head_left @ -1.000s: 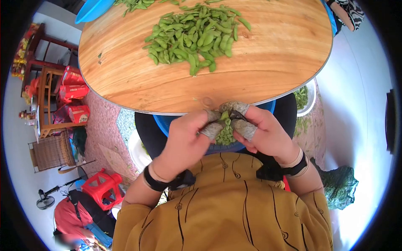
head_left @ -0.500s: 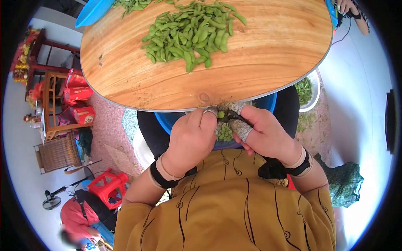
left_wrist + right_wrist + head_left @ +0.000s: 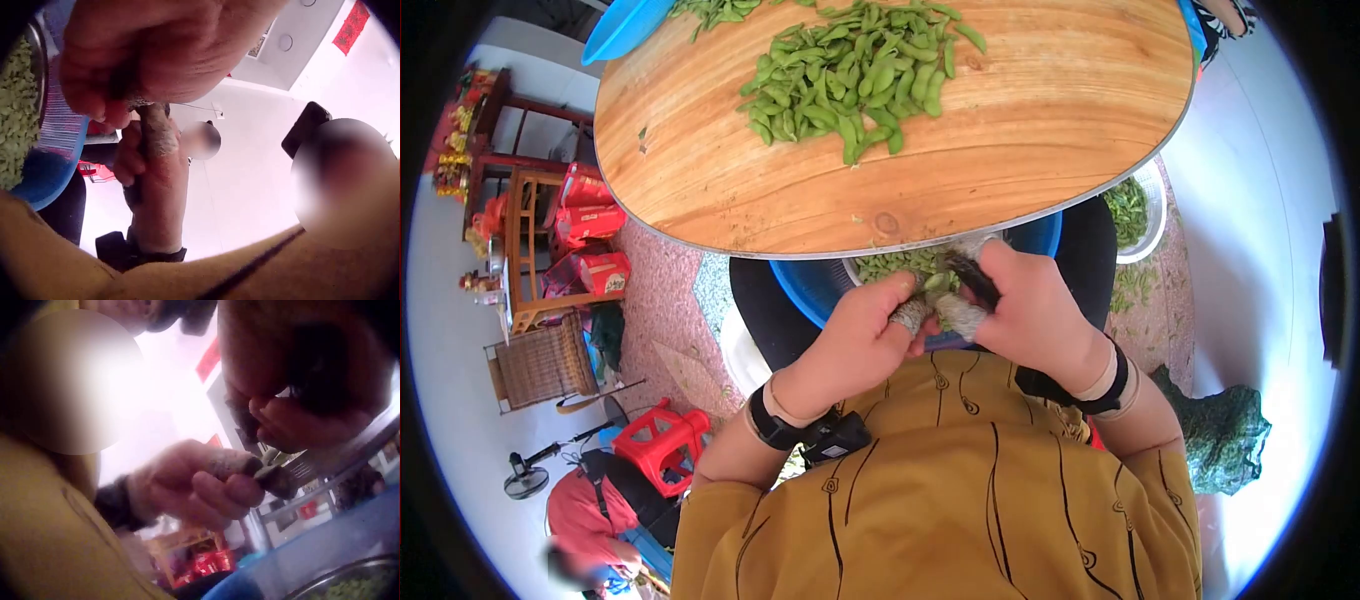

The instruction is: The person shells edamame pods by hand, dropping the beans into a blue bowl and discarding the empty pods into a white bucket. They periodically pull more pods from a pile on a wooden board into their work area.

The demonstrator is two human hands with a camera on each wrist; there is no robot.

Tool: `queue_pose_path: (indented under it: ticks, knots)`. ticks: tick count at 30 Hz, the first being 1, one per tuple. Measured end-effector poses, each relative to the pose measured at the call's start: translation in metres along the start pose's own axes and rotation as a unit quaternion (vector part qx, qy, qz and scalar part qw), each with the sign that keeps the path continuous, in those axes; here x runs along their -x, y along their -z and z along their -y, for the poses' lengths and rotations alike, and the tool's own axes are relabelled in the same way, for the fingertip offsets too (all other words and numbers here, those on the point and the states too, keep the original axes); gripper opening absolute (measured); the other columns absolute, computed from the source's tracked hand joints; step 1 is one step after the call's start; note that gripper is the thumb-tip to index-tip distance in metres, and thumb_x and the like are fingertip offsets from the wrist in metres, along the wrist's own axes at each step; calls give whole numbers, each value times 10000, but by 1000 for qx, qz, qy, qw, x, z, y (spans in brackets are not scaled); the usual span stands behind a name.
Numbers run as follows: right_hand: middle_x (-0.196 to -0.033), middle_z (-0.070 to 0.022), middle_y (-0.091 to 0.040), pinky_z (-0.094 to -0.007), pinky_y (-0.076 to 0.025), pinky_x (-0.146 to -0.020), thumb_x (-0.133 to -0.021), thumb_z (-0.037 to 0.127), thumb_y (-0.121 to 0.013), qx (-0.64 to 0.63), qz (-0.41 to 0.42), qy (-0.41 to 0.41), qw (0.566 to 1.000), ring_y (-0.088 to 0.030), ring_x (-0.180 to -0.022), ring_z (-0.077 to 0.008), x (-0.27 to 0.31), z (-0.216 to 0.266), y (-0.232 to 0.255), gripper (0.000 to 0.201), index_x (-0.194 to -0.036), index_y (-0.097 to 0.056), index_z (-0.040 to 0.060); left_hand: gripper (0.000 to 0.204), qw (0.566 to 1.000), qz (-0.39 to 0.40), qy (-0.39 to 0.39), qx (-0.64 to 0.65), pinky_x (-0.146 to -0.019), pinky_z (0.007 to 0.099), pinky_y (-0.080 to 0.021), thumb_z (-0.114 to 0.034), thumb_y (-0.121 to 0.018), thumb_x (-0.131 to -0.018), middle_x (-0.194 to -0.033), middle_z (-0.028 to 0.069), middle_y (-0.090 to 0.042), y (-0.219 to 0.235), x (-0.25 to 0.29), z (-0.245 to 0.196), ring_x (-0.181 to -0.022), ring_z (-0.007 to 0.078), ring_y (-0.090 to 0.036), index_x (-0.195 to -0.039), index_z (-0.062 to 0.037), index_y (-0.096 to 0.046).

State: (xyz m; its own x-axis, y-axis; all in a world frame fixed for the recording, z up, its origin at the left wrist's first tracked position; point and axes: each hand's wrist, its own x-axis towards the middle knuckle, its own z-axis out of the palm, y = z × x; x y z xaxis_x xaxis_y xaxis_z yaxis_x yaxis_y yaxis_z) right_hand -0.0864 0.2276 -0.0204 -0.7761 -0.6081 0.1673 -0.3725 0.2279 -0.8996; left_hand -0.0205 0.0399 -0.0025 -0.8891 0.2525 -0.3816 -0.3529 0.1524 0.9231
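Both hands meet over a blue basin (image 3: 797,285) below the table's near edge. A green pod (image 3: 938,283) lies between the wrapped fingertips. The left hand (image 3: 862,330), thumb wrapped in grey, pinches at the pod's left side. The right hand (image 3: 1040,310), also with wrapped fingers, curls round it from the right, with something dark between thumb and forefinger. Under them, shelled green beans (image 3: 890,264) fill a bowl in the basin; they show too as a pale green heap (image 3: 17,119) in the left wrist view. A pile of pods (image 3: 850,80) lies on the wooden table (image 3: 1020,150).
A white basket of pods (image 3: 1135,215) stands on the floor at the right, with a green bag (image 3: 1215,430) nearer. At the left are a white basin (image 3: 743,352), a red stool (image 3: 662,445) and red bags (image 3: 590,240). Another blue basin (image 3: 625,28) sits at the table's far left.
The left hand has moved slightly down and turned, baring more of the beans beneath. The hands were closer together half a second ago. The other person's hand at the top right has shifted.
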Motion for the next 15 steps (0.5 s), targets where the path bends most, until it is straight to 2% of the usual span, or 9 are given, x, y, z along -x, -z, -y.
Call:
queue_pose_path:
  ticks: [1,2,5,7,9,11,15]
  knots:
    - [-703,-154,-575,-394,-502,-575,-742,87,-674,71,21,12,997,-597,-635,-357,-3,2,0,246,-948,-556,23,354,998,4,-20,-54,-598,239,-462,131,-328,-773,-834,68,-605,-1,1,-2,-668,115,-542,-1016,26,-562]
    - [-728,-183,-577,-427,-504,-614,-698,83,-703,141,43,25,989,-590,-688,-409,-4,4,0,278,-923,-550,20,354,998,3,-19,-52,-598,239,-462,131,-328,-773,-834,68,-605,-1,2,-1,-668,115,-542,-1016,26,-562]
    - [-791,-174,-587,-426,-502,-615,-657,81,-708,214,52,16,975,-605,-727,-383,-4,-2,-5,289,-884,-541,18,341,999,4,10,-53,-623,243,-475,128,-327,-756,-827,62,-602,2,6,-1,-668,113,-546,-975,35,-570]
    - [-816,-174,-583,-423,-502,-612,-652,71,-701,224,62,10,973,-606,-737,-376,1,-7,-4,285,-882,-543,17,323,999,-23,26,-1,-616,241,-478,126,-324,-766,-830,60,-605,4,11,-1,-676,106,-557,-941,35,-580]
    - [-840,-174,-579,-420,-503,-609,-647,61,-694,235,77,9,969,-606,-747,-370,2,-6,-5,281,-881,-545,16,321,998,-50,28,-17,-615,239,-479,129,-328,-764,-829,60,-606,7,12,5,-676,106,-562,-936,36,-582]
    - [-843,-165,-564,-410,-508,-600,-635,41,-692,193,20,48,980,-604,-737,-357,6,4,-6,278,-872,-550,15,318,995,-68,27,-62,-642,243,-497,135,-335,-775,-815,59,-603,9,13,5,-686,116,-585,-957,38,-577]
    - [-804,-149,-548,-406,-510,-592,-621,24,-690,176,5,106,979,-598,-710,-347,5,10,-13,272,-856,-554,18,319,998,-65,5,-23,-688,260,-525,140,-337,-787,-847,83,-623,2,12,10,-728,139,-625,-987,41,-565]
